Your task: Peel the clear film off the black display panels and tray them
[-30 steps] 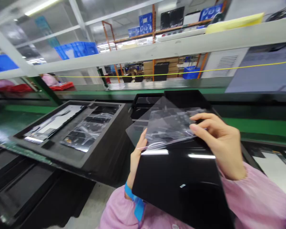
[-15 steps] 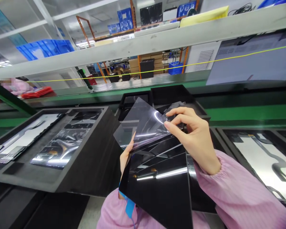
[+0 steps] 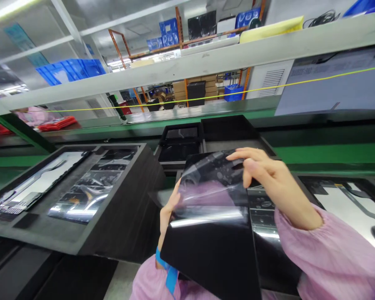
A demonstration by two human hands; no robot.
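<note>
A glossy black screen panel (image 3: pixel 212 258) is tilted up in front of me. My left hand (image 3: pixel 170 204) grips its left edge, with the fingers partly hidden behind it. Over the panel's upper half lies a sheet of clear film (image 3: pixel 203 196), curved and catching the light. Part of a transparent sheet sticks out to the left, beyond my left hand. At the upper right corner, my right hand (image 3: pixel 262 171) has its fingers bent against the film's edge, the index finger reaching over the top. A blue strap circles my left wrist.
At left stands a black foam tray (image 3: pixel 121 200) holding screen parts and a film-covered panel (image 3: pixel 93 187). Another tray with a white-backed screen (image 3: pixel 346 204) lies at right. Black foam boxes (image 3: pixel 228 127) sit behind the panel. A yellow cord (image 3: pixel 206 98) runs across below a white beam (image 3: pixel 175 66).
The film, earlier lifted at an angle above the panel's top, now lies down over its upper half. My right hand has shifted right and slightly down. The camera view has moved a little.
</note>
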